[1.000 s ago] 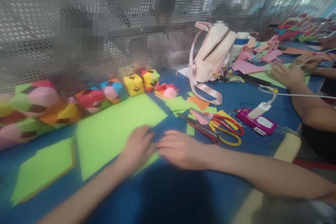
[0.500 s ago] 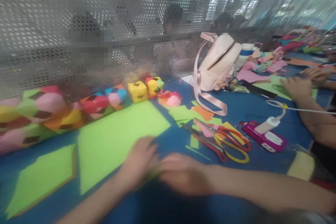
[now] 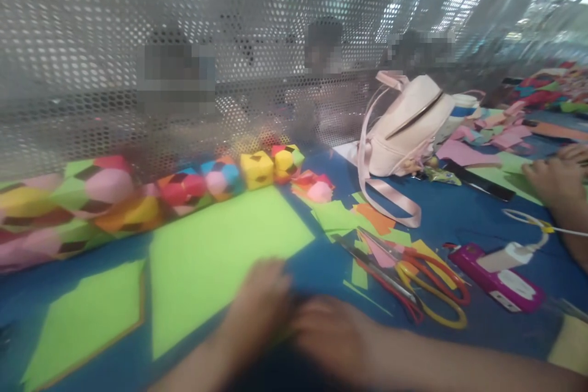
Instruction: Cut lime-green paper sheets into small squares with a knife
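Note:
My left hand [image 3: 264, 297] and my right hand [image 3: 333, 331] are close together at the table's near edge, both smeared by motion. Their fingers are curled in, and a small bit of green paper [image 3: 282, 335] shows between them; most of it is hidden by the hands. Just beyond my left hand lies a large sheet of bright green paper [image 3: 215, 251]. To the left is a stack of smaller green sheets [image 3: 92, 312]. Right of my hands, red-handled and yellow-handled scissors [image 3: 413, 285] rest over green, orange and pink paper scraps [image 3: 340, 217].
Colourful folded-paper balls [image 3: 184, 190] line the back by a perforated metal panel [image 3: 257, 43]. A pale pink backpack [image 3: 408, 125] stands behind the scraps. At right are a purple power strip [image 3: 498, 278] with a white plug, a dark phone [image 3: 480, 180] and another person's hand [image 3: 555, 177].
The whole view has shifted, so the table's things sit farther right and lower in the picture. My hands stay close together at the near edge, with less green paper showing between them.

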Demonstrator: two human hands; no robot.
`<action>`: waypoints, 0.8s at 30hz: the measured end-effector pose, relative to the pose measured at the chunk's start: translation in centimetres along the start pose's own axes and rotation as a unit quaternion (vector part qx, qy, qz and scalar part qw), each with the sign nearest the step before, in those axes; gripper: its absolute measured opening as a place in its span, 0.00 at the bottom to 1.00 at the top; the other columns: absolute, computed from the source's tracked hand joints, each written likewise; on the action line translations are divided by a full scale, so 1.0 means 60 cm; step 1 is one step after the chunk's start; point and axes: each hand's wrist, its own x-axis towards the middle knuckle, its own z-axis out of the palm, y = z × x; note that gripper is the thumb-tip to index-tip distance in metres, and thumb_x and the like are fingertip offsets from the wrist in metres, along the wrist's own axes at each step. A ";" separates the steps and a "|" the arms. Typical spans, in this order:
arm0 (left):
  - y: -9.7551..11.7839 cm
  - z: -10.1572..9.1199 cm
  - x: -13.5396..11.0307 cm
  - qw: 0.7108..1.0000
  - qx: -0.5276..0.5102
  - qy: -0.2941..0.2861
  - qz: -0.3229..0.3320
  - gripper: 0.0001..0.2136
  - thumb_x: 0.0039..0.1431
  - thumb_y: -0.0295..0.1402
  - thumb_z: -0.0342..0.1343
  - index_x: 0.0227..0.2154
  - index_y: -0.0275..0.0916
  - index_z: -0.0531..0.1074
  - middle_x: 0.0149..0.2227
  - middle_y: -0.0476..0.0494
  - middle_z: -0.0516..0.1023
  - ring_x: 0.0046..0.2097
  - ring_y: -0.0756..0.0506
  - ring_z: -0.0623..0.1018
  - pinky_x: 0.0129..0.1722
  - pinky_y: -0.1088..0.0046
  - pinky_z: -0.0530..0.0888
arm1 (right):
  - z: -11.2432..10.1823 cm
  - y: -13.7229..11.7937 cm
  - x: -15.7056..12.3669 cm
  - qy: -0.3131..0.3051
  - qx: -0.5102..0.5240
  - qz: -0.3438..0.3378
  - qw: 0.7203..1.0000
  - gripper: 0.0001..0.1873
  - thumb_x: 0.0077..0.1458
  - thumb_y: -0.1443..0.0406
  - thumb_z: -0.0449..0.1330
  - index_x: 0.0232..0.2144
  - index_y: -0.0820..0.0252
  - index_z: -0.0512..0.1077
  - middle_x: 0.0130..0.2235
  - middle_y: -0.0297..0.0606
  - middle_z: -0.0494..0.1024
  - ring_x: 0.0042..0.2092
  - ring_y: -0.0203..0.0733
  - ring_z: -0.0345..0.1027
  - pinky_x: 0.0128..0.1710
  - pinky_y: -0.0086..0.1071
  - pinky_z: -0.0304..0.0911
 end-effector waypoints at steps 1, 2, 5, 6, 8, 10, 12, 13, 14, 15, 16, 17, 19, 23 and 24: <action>-0.001 0.005 -0.004 1.000 0.013 0.008 0.009 0.10 0.58 0.23 0.49 0.37 0.36 0.75 0.44 0.36 0.80 0.48 0.39 0.79 0.52 0.57 0.75 | -0.005 -0.002 0.003 -0.016 -0.001 0.009 1.000 0.08 0.61 0.72 0.53 0.37 0.60 0.71 0.43 0.41 0.79 0.49 0.37 0.68 0.50 0.33 0.66; -0.003 0.011 -0.008 0.999 0.026 0.018 0.019 0.10 0.59 0.24 0.49 0.37 0.35 0.75 0.44 0.35 0.80 0.49 0.38 0.79 0.52 0.56 0.75 | -0.010 -0.005 0.006 -0.028 -0.002 0.015 0.999 0.08 0.62 0.71 0.53 0.37 0.60 0.72 0.44 0.41 0.79 0.49 0.38 0.68 0.49 0.33 0.66; -0.009 0.031 -0.020 0.996 0.041 0.063 0.046 0.09 0.61 0.24 0.49 0.34 0.36 0.75 0.44 0.35 0.80 0.49 0.37 0.79 0.52 0.54 0.75 | -0.016 -0.008 0.012 -0.032 -0.008 0.021 0.999 0.08 0.63 0.70 0.53 0.38 0.59 0.72 0.46 0.42 0.78 0.48 0.39 0.69 0.48 0.34 0.66; -0.010 0.035 -0.022 0.995 0.040 0.081 0.052 0.09 0.62 0.25 0.49 0.33 0.36 0.75 0.44 0.35 0.80 0.49 0.37 0.79 0.52 0.53 0.74 | -0.015 -0.008 0.013 -0.029 -0.012 0.020 0.999 0.07 0.63 0.69 0.53 0.39 0.59 0.72 0.46 0.42 0.78 0.48 0.39 0.69 0.48 0.34 0.66; -0.012 0.037 -0.024 0.993 0.033 0.100 0.060 0.08 0.63 0.26 0.50 0.33 0.37 0.75 0.45 0.35 0.80 0.49 0.37 0.79 0.52 0.53 0.74 | -0.011 -0.005 0.011 -0.025 -0.021 0.017 0.999 0.08 0.62 0.69 0.54 0.40 0.59 0.72 0.46 0.42 0.78 0.48 0.39 0.69 0.48 0.34 0.66; -0.012 0.032 -0.022 0.993 0.025 0.092 0.065 0.08 0.63 0.26 0.51 0.33 0.37 0.75 0.44 0.36 0.80 0.48 0.38 0.78 0.52 0.54 0.74 | -0.006 -0.001 0.008 -0.019 -0.029 0.007 0.999 0.08 0.62 0.69 0.53 0.41 0.60 0.72 0.45 0.44 0.78 0.49 0.41 0.68 0.50 0.36 0.66; -0.011 0.023 -0.019 0.995 0.017 0.070 0.064 0.08 0.64 0.26 0.51 0.33 0.37 0.75 0.42 0.37 0.80 0.47 0.39 0.78 0.51 0.55 0.74 | -0.003 0.003 0.005 -0.006 -0.038 -0.015 0.999 0.09 0.62 0.68 0.52 0.40 0.61 0.73 0.43 0.45 0.78 0.50 0.42 0.68 0.51 0.38 0.66; -0.011 0.019 -0.017 0.996 0.012 0.061 0.062 0.08 0.64 0.26 0.50 0.32 0.36 0.74 0.40 0.37 0.80 0.46 0.39 0.78 0.50 0.55 0.75 | -0.003 0.004 0.004 0.001 -0.044 -0.026 0.999 0.10 0.62 0.69 0.52 0.40 0.62 0.73 0.42 0.46 0.78 0.50 0.43 0.67 0.52 0.39 0.66; -0.011 0.016 -0.015 0.997 0.007 0.053 0.059 0.09 0.64 0.26 0.49 0.32 0.36 0.74 0.39 0.37 0.79 0.46 0.39 0.78 0.49 0.56 0.75 | -0.004 0.005 0.004 0.008 -0.050 -0.036 0.998 0.11 0.63 0.69 0.51 0.40 0.63 0.73 0.41 0.46 0.78 0.50 0.44 0.67 0.52 0.39 0.66; -0.011 0.014 -0.014 0.997 0.003 0.049 0.056 0.09 0.65 0.26 0.49 0.33 0.36 0.74 0.39 0.37 0.79 0.45 0.39 0.78 0.48 0.57 0.75 | -0.006 0.005 0.004 0.015 -0.056 -0.045 0.997 0.11 0.63 0.69 0.51 0.41 0.64 0.73 0.41 0.47 0.79 0.50 0.44 0.67 0.51 0.39 0.66; -0.011 0.014 -0.013 0.997 -0.002 0.047 0.053 0.10 0.65 0.26 0.48 0.33 0.36 0.74 0.38 0.36 0.78 0.45 0.40 0.78 0.47 0.57 0.75 | -0.008 0.004 0.004 0.023 -0.061 -0.051 0.997 0.12 0.63 0.70 0.50 0.41 0.65 0.73 0.41 0.47 0.79 0.50 0.44 0.67 0.51 0.39 0.66; -0.011 0.014 -0.013 0.997 -0.005 0.048 0.052 0.10 0.65 0.27 0.47 0.34 0.36 0.74 0.38 0.36 0.78 0.44 0.40 0.78 0.47 0.58 0.76 | -0.010 0.003 0.004 0.032 -0.065 -0.054 0.996 0.12 0.63 0.70 0.50 0.42 0.65 0.73 0.42 0.47 0.79 0.50 0.44 0.68 0.52 0.39 0.66; -0.011 0.017 -0.013 0.997 -0.008 0.052 0.052 0.10 0.66 0.27 0.47 0.35 0.35 0.74 0.38 0.36 0.78 0.43 0.40 0.77 0.45 0.59 0.76 | -0.013 0.002 0.004 0.045 -0.070 -0.057 0.995 0.13 0.63 0.70 0.50 0.42 0.67 0.74 0.43 0.48 0.79 0.49 0.44 0.68 0.52 0.39 0.66; -0.013 0.024 -0.015 0.998 0.000 0.039 0.052 0.10 0.66 0.27 0.47 0.34 0.35 0.73 0.37 0.37 0.77 0.40 0.41 0.77 0.42 0.61 0.76 | -0.011 0.001 0.004 0.052 -0.078 -0.055 0.994 0.13 0.63 0.71 0.51 0.43 0.67 0.74 0.43 0.48 0.79 0.49 0.44 0.67 0.51 0.40 0.66; -0.013 0.024 -0.016 0.998 0.000 0.034 0.050 0.10 0.65 0.27 0.47 0.33 0.35 0.73 0.37 0.37 0.77 0.39 0.42 0.76 0.42 0.61 0.75 | -0.009 0.001 0.003 0.056 -0.078 -0.054 0.994 0.13 0.63 0.71 0.51 0.43 0.67 0.74 0.42 0.48 0.79 0.49 0.45 0.67 0.51 0.40 0.66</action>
